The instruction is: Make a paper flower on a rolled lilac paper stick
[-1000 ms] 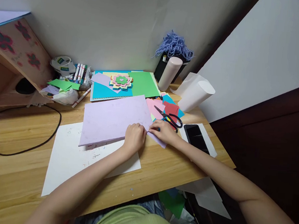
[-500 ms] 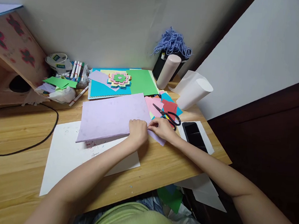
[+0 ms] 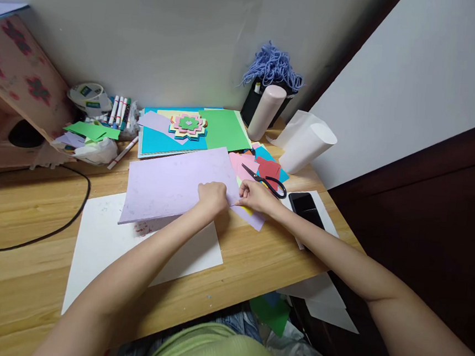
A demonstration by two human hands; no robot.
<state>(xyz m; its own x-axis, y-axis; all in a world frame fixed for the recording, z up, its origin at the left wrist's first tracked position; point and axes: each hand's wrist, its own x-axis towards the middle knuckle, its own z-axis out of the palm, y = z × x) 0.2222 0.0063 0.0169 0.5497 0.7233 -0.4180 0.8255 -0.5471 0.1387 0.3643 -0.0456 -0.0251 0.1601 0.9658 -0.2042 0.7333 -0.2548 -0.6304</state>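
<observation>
- In the head view, the lavender sheet (image 3: 171,178) lies mid-tabletop (image 3: 255,262), overlapping the white sheet (image 3: 98,243); its near left corner stands a little proud, probably because the paper bends.
- The left hand (image 3: 213,198) rests with curled fingers on the sheet's near right part, seemingly as a weight against sliding; whether its thumb grips from below cannot be told.
- The right hand (image 3: 256,195) has thumb and forefinger drawn close together at the near right corner, a placing that suits fine handling of an edge; whether paper is caught between them is unclear.
- Beneath that hand, a smaller lavender piece (image 3: 254,220) points towards the tabletop's near edge.
- The black-handled scissors (image 3: 276,187) lie on coloured scraps (image 3: 268,169), handles towards the tabletop's right edge, perhaps for easy reach.
- By the far edge, the layered paper flower (image 3: 188,124) sits on coloured sheets (image 3: 227,130), apart from both hands.
</observation>
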